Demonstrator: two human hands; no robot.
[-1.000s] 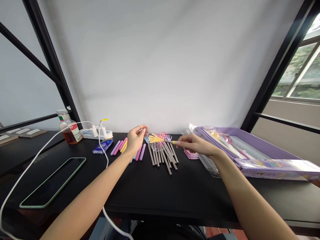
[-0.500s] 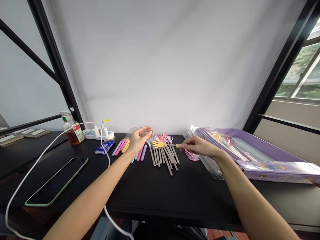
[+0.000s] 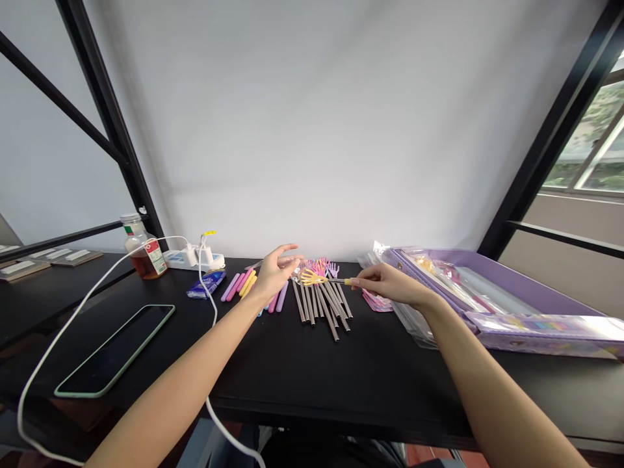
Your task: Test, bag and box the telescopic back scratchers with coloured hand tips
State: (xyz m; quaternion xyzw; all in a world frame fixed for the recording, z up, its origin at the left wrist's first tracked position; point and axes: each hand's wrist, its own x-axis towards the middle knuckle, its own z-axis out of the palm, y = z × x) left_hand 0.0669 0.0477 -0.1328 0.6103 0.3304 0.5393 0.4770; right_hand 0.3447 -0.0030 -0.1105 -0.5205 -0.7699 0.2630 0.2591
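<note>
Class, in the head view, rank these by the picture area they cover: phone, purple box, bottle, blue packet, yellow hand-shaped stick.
1. Purple box
2. Phone
3. Bottle
4. Blue packet
5. Yellow hand-shaped stick
The phone lies nearer the camera than the bottle, which enlarges it here.

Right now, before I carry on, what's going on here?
A person's right hand holds a yellow hand-shaped scratcher by its handle end, its head pointing toward the left hand. Clear plastic shows by the left fingertips; whether they grip it is hard to tell. Just beneath the scratcher, a pile of metal rods with colorful hand-shaped heads lies on the black table. Colored sticks lie around the left wrist, and an open purple box sits at the right.
</note>
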